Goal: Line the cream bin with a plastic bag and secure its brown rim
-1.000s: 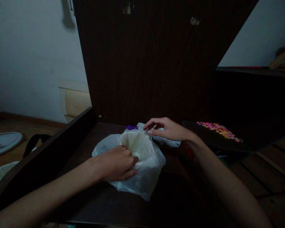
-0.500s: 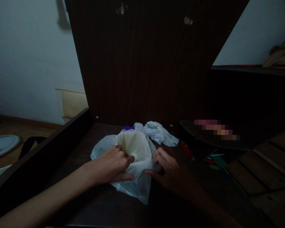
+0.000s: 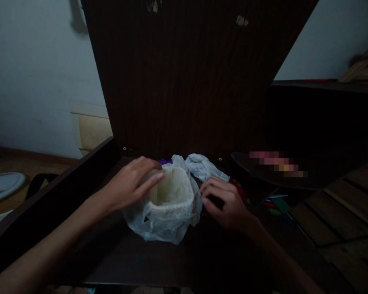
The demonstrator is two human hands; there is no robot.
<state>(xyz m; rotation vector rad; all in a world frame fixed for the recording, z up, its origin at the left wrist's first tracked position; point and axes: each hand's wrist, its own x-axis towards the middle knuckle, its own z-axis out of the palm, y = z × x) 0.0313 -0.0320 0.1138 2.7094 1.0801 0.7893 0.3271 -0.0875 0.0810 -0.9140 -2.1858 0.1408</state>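
A small cream container (image 3: 171, 188) with a rounded-square mouth stands on the dark wooden surface, open side facing me. A thin white plastic bag (image 3: 168, 226) is draped around its outside and over its front rim. My left hand (image 3: 133, 179) lies over the container's left rim, fingers stretched and thumb apart. At the right side, my right hand (image 3: 222, 200) has its fingers bent, thumb and fingertips close together at the bag's edge. A second, crumpled white bag (image 3: 204, 165) lies just behind, with a bit of purple material (image 3: 165, 161) to its left.
A tall dark wooden panel (image 3: 184, 81) rises behind the container. A low side board (image 3: 70, 188) runs along the left. Small red and green items (image 3: 276, 206) lie at the right, near wooden slats (image 3: 334, 208). A white plate-like object (image 3: 6, 183) is on the floor at left.
My left hand has moved from the container's front rim back to its left rim, and its fingers have straightened. The bag's hanging front part has drawn up closer around the container. My right hand has shifted slightly.
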